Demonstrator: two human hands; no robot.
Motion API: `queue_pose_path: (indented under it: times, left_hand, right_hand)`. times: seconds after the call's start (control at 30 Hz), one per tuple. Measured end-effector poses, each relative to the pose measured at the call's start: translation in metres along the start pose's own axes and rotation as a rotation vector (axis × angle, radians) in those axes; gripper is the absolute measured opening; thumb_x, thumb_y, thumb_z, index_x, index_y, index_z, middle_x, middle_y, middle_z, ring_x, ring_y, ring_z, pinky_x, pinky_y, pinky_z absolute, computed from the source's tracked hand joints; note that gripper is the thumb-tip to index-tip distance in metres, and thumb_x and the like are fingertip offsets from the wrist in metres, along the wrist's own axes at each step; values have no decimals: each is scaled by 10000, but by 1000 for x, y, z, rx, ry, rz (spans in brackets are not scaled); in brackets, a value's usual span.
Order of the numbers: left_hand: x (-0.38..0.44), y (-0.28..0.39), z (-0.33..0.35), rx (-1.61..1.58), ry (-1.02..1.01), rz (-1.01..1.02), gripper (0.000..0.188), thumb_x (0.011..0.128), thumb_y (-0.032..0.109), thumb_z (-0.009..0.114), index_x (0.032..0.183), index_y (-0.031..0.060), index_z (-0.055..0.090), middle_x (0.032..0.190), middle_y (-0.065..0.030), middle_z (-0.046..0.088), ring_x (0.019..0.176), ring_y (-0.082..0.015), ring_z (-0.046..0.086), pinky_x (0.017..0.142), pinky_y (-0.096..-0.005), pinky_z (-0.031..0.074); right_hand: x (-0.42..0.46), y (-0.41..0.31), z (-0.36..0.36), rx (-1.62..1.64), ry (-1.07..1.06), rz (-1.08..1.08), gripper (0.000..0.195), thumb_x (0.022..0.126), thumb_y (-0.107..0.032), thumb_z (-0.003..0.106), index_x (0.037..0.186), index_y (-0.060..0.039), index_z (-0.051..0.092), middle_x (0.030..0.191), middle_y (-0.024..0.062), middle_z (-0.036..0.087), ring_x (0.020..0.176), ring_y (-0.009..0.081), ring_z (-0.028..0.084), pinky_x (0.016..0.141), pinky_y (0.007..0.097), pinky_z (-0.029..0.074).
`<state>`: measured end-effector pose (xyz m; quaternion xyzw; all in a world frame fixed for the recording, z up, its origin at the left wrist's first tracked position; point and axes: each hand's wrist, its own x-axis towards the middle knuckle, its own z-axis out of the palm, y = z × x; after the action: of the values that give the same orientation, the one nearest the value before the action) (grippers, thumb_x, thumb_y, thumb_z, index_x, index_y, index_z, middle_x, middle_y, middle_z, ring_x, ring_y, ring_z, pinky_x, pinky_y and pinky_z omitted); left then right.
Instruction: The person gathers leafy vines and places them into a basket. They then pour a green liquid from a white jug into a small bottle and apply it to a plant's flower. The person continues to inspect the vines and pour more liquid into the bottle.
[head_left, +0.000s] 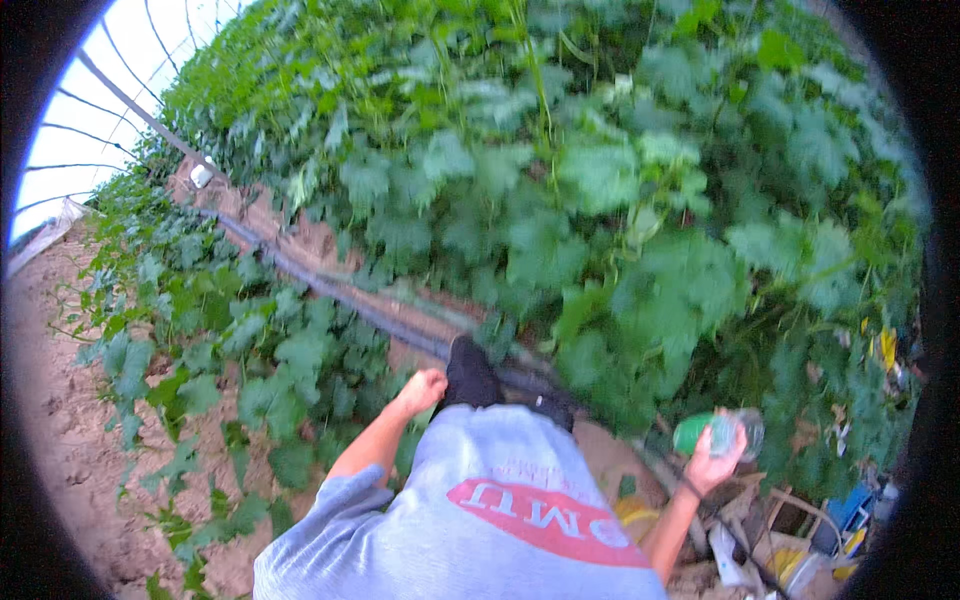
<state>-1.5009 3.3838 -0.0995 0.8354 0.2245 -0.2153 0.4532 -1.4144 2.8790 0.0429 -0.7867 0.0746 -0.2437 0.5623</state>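
My right hand (716, 454) is closed around a clear plastic bottle (727, 435) with a green part at its left end. It holds the bottle out to the right, beside the leafy plants. My left hand (425, 391) hangs near my left thigh with its fingers curled, and nothing can be made out in it. Broad-leaved green vines (600, 180) fill the ground in front of me, and more low plants (300, 360) grow to my left. My dark shoe (474, 367) is beside a long dark hose or pipe (360, 307).
A narrow soil path runs to the upper left, where a white object (201, 176) lies. Mixed debris and containers, among them a blue crate-like item (851, 506), lie at the lower right. Curved greenhouse ribs (120, 112) and bare soil (52, 360) show at the left.
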Motion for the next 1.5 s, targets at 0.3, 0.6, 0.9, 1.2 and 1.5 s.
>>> queue_pose_path:
  times: [0.3,0.6,0.9,1.2,1.5]
  left_hand:
    - [92,140,-175,-495,416,585,159,898,58,557,1039,10,613,854,-29,649,765,-96,599,709,-243,497]
    - [197,308,-325,-579,563,1310,180,850,-77,523,1002,-37,610,921,-115,627,848,-173,605,772,-281,486]
    - [327,439,-352,-1061,71,986,367,895,86,571,1235,-23,484,1170,-115,563,1037,-183,552,923,-314,446]
    - [453,560,-377,-936,296,775,651,807,350,622,1379,131,400,1438,-266,226,1297,-384,323,1064,-425,303]
    - [500,593,-342,-539,636,1052,650,821,281,567,1297,-114,370,1385,-291,315,1296,-404,302,1098,-416,243]
  right_hand:
    - [5,4,46,-217,283,-100,422,872,-77,609,1240,26,428,1181,160,555,1061,250,533,956,364,409]
    - [-34,-77,136,-887,569,-277,392,849,-68,649,1203,26,509,1113,179,616,962,321,613,866,398,506]
    - [-52,-101,173,-1128,557,-278,282,835,-94,679,1081,24,611,1102,177,622,927,293,625,835,366,511]
    - [-60,-150,221,-524,806,24,314,800,-114,725,1058,30,621,1003,171,653,869,255,627,814,349,515]
    - [-103,-132,198,-851,695,-84,418,808,-112,705,1146,68,537,1103,223,604,958,274,603,871,376,484]
